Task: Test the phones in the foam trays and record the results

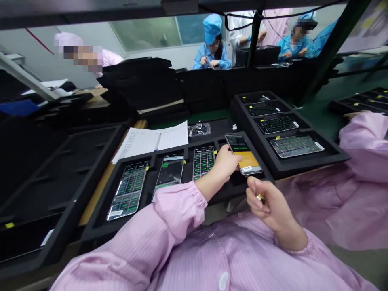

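My left hand (224,165) holds a smartphone (238,141) by its left edge, with a finger or thumb lying over the screen. The phone is tilted above the right end of a black foam tray (100,210); its lit screen shows an orange block and a white label near the bottom. Close below the phone, my right hand (271,204) is curled around a small gold-coloured piece (260,197), too small to name. Left of my hands, three more phones lie in the tray: one phone (129,190), another (169,171) and a third (202,161), partly hidden by my left forearm.
Right of the tray, a stacked foam tray (281,171) bears several phones with yellow tabs. Behind lie a printed sheet (142,141), a pen (158,141) and a clear bag (200,128) of small metal parts. A pink sleeve (363,133) is at the right; co-workers sit beyond.
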The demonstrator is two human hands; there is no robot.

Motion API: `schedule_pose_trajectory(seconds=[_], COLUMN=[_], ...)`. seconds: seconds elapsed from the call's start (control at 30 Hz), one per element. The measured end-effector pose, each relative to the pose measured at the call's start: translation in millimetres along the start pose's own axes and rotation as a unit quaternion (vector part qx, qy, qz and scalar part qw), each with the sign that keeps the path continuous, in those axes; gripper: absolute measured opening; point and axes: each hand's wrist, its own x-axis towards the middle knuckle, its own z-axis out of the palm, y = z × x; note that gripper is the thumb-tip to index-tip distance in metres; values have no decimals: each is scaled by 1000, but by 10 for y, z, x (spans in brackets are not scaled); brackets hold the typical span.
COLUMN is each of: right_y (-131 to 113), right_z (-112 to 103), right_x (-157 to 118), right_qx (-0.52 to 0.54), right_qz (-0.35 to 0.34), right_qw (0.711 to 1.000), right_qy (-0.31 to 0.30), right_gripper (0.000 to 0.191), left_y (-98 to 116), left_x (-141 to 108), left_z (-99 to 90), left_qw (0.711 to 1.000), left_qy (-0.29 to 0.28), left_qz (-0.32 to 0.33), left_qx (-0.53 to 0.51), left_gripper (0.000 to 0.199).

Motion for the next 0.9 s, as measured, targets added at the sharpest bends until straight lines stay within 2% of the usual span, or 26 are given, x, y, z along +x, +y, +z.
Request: schedule_pose_trajectory(seconds=[0.07, 0.13, 0.27, 0.37, 0.43, 0.5, 0.57, 0.67, 0.77, 0.83, 0.87, 0.9], right_y=[79, 119, 147, 193, 231, 255, 257, 224, 174, 140, 124, 109], right_z=[10, 28, 52, 25, -8, -33, -31, 27, 92, 103, 97, 87], right_x=[14, 31, 41, 10, -37, -96, -141, -148, -98, -66, -58, -54], right_qx=[-37, -76, -135, -163, -177, -176, -154, -113, -82, -64, -58, -53], right_qz=[-20, -77, -183, -234, -250, -261, -277, -294, -257, -217, -203, -197], right_qw=[999, 992, 962, 943, 938, 937, 937, 938, 955, 969, 973, 974], right_qy=[26, 66, 151, 172, 161, 150, 148, 148, 122, 103, 99, 97], right_gripper=[35, 40, 41, 37, 33, 30, 29, 29, 33, 36, 36, 37], left_y=[72, 94, 23, -9, -8, -27, -87, -197, -150, -15, 56, 111], left_x=[-115, -259, -498, -522, -451, -330, -190, -33, -55, -180, -262, -348], left_z=[-25, -29, 33, 16, -80, -208, -297, -263, -176, -257, -364, -515], left_qw=[999, 995, 979, 964, 958, 966, 977, 968, 962, 944, 927, 888], left_qy=[5, 10, 1, 2, 29, 73, 94, 59, 20, 22, 40, 74], left_qz=[34, 75, 135, 169, 196, 208, 192, 154, 153, 182, 202, 234], left_qx=[-26, -60, -152, -203, -208, -136, 18, 190, 225, 275, 315, 389], left_gripper=[50, 53, 55, 55, 54, 50, 46, 38, 30, 31, 35, 41])
